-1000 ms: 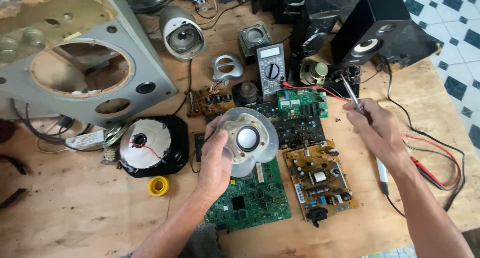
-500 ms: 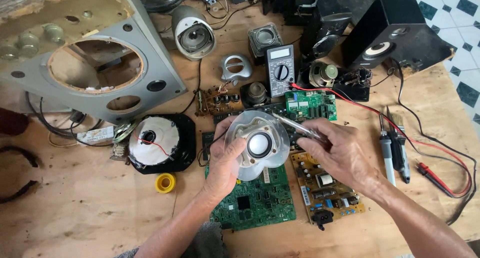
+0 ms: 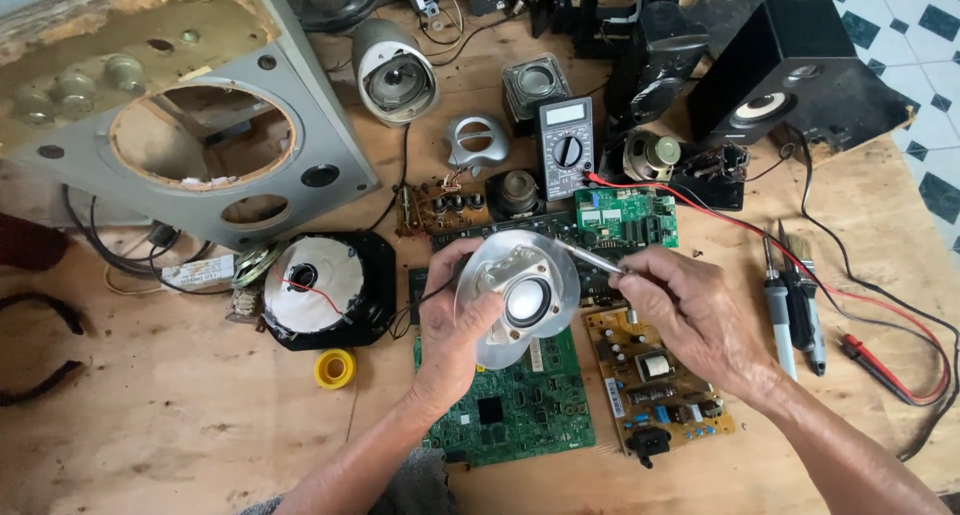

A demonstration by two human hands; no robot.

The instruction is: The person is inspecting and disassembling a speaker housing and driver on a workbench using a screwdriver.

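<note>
Wooden planks form the bench [image 3: 150,425], crowded with stripped audio parts beside a blue-and-white tiled floor [image 3: 900,15]. At its middle, the person's left hand [image 3: 455,325] grips a round silver speaker driver [image 3: 520,295], fingers closed around its rim and holding it tilted above a green circuit board [image 3: 510,410]. The right hand [image 3: 690,310] pinches a thin metal tool [image 3: 590,260], its tip resting at the driver's upper edge; whether it is a probe or a screwdriver cannot be told. A multimeter [image 3: 566,147] lies just behind, its red lead [image 3: 740,225] trailing across the bench to the right, near a soldering iron [image 3: 778,310]. To the left sit a large black speaker [image 3: 320,290], face down, and an emptied grey cabinet front [image 3: 200,125]. Judging from the scene, the driver is already out of its housing and under work; nothing shows it refitted, and the surrounding boards lie loose, so much appears left.
</note>
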